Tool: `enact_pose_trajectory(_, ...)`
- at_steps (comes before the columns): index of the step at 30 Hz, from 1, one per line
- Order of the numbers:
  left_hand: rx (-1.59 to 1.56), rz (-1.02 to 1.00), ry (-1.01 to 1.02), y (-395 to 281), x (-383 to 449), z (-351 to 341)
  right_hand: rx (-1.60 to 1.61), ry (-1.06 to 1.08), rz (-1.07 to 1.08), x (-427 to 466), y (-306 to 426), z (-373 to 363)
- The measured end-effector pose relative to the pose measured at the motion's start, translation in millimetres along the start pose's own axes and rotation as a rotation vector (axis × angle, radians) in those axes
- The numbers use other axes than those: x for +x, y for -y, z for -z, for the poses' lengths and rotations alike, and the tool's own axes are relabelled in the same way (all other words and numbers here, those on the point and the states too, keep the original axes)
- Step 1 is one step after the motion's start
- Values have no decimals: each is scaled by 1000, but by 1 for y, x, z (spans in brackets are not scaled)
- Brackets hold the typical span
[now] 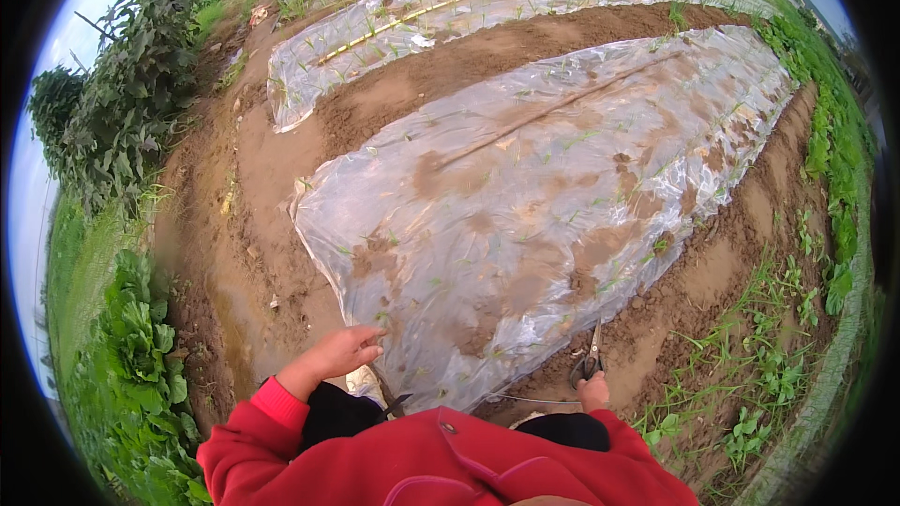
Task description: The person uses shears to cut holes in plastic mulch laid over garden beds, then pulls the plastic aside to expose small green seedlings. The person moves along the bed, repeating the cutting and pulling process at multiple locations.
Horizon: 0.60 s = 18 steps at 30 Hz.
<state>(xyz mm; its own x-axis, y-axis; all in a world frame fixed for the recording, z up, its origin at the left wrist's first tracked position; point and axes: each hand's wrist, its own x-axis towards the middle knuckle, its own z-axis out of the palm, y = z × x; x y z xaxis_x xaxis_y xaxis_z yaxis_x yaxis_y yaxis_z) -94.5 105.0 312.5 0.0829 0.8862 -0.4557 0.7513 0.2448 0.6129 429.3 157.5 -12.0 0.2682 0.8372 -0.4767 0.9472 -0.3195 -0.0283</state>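
At the lower right, my right hand [594, 390] grips a pair of scissors [595, 355] by the dark handles, the blades pointing away from me beside the plastic's edge. A thin wire or cord [538, 400] runs from near this hand towards the sheet. My left hand [349, 351] hangs by the near left corner of the clear plastic film [506, 225], its fingers slightly bent and holding nothing visible. Small green seedlings poke through or show under the film, which carries patches of soil. Whether the left fingers touch the film cannot be told.
A second film-covered bed [478, 7] lies beyond a soil furrow [394, 95], with a yellow stick [415, 14] on it. Leafy vegetables [140, 358] grow at the left below a tall bush [133, 84]. Weeds and low plants [763, 365] stand at the right. A shoe [364, 383] shows beside my left hand.
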Motion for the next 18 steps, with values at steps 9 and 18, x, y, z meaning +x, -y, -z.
enact_pose_trajectory(9,20,25,37,-1,-2,3,-67,-54,24,2,-6,9)
enact_pose_trajectory(18,-1,-4,9,0,-2,2,140,-128,104,-4,-31,28)
